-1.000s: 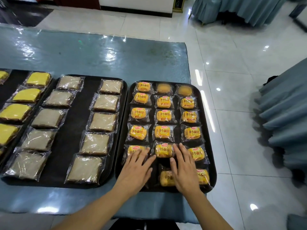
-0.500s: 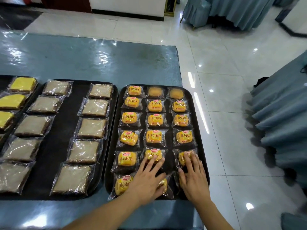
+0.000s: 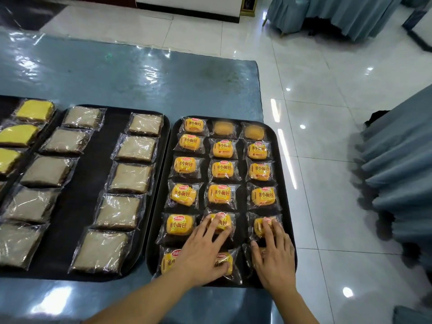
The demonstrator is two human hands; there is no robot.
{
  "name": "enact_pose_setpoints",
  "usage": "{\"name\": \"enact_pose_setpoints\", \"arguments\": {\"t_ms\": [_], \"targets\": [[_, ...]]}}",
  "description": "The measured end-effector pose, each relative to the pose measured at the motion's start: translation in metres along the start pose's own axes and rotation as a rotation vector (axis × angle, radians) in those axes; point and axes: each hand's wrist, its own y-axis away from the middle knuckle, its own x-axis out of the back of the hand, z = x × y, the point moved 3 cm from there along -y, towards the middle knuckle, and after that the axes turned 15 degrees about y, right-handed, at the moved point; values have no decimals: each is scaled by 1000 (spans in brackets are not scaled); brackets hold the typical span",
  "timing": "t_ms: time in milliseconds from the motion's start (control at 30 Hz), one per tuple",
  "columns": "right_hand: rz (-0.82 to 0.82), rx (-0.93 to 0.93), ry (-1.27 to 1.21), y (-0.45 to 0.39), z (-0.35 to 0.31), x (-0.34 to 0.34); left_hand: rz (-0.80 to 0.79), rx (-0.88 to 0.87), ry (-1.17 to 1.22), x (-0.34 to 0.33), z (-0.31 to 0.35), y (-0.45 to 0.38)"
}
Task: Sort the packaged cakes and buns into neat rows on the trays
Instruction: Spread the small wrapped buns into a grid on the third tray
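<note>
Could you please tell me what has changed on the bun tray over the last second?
Both hands slid rightward: the left hand from the left column to the middle buns, the right hand from the middle to the right column, fingers flat, gripping nothing. The bun tray and brown cakes look unchanged.

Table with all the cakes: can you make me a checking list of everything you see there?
Surface: blue table under shiny clear plastic.
Job's things: bun tray with three columns of small yellow packaged buns; middle tray with two columns of brown wrapped cakes; yellow wrapped cakes at the far left.
Clutter: nothing seen.
Hands: left hand and right hand lie flat on the nearest buns.
Cables: nothing seen.
Surroundings: glossy white tiled floor, blue draped tables.
</note>
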Motion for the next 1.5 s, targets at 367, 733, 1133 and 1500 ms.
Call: {"name": "enact_pose_setpoints", "arguments": {"t_ms": [367, 733, 1133, 1500], "targets": [[100, 148, 13, -103, -52, 58, 262, 48, 5, 82, -37, -56], [4, 187, 237, -264, -62, 64, 330, 147, -131, 165, -102, -175], [55, 383, 148, -236, -79, 60, 430, 167, -71, 147, -111, -159], [-50, 503, 203, -170, -109, 30, 347, 151, -53, 82, -104, -81]]}}
